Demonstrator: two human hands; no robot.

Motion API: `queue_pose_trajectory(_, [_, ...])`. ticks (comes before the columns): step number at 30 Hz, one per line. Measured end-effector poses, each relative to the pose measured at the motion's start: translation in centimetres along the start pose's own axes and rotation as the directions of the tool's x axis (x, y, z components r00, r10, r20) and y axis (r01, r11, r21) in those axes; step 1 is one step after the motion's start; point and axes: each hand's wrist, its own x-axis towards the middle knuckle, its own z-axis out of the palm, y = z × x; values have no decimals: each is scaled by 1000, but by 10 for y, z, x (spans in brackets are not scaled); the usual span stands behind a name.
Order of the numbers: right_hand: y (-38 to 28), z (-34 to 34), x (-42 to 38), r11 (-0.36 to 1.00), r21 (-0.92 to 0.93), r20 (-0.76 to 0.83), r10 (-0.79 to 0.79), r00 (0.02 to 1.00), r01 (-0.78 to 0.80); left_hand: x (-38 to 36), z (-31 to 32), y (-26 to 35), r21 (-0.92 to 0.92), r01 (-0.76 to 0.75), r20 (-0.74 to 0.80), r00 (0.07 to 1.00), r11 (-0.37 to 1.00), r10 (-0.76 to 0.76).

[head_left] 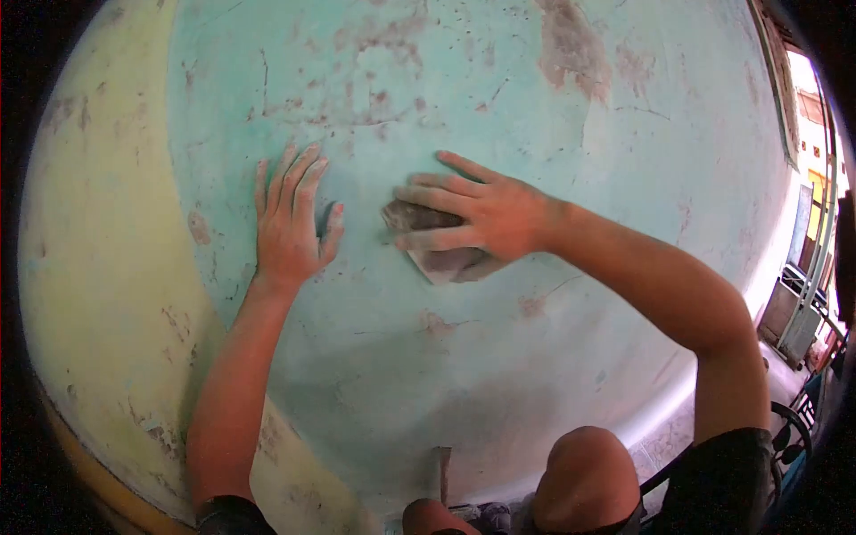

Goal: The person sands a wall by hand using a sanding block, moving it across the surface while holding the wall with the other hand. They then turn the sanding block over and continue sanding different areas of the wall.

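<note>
My right hand [486, 212] presses a folded, worn piece of sandpaper [437, 261] flat against the turquoise wall [374, 312]. Its fingers are spread over the sheet, whose grey-brown surface and pale lower corner show between and below them. To the left, my left hand [290, 218] rests on the same wall with fingers pointing up and thumb apart, holding nothing. Whitish dust coats the fingertips of the left hand. Around both hands the paint is scuffed, with brown patches and cracks.
A yellow painted wall section [98, 267] curves along the left. My bent knee [588, 473] is close to the wall at the bottom. A small upright brown piece [444, 473] stands by the wall's foot. At the far right are a metal gate [802, 312] and a bright opening.
</note>
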Motion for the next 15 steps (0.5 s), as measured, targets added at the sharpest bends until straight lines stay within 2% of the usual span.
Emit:
queue_pose_trajectory(2, [19,-17,-5,974,201,64,95,993,-106,-1,0,-1,-11,25,1,1000,1000,-25])
queue_pose_trajectory(3, [29,-20,-10,955,97,-35,286,958,-282,0,-1,0,-4,11,-9,1000,1000,-11])
queue_pose_trajectory(4, [41,-21,-15,905,10,-226,416,881,-425,1,0,2,0,2,-24,1000,1000,-2])
queue_pose_trajectory(5, [43,-19,-19,768,-7,-330,603,727,-640,0,0,3,-13,22,-22,1000,1000,-22])
queue_pose_trajectory(6, [45,-19,-20,582,28,-411,748,521,-813,-1,0,1,8,14,-21,1000,1000,-14])
queue_pose_trajectory(9, [28,-19,-25,593,15,-441,727,527,-805,0,3,-3,18,-12,-16,1000,1000,12])
queue_pose_trajectory(11, [-4,-22,-23,739,-89,-368,599,711,-668,-2,3,-4,12,-16,5,1000,1000,16])
queue_pose_trajectory(15, [-52,-39,-41,773,-26,-384,578,720,-634,-1,4,-6,36,-53,-33,998,998,54])
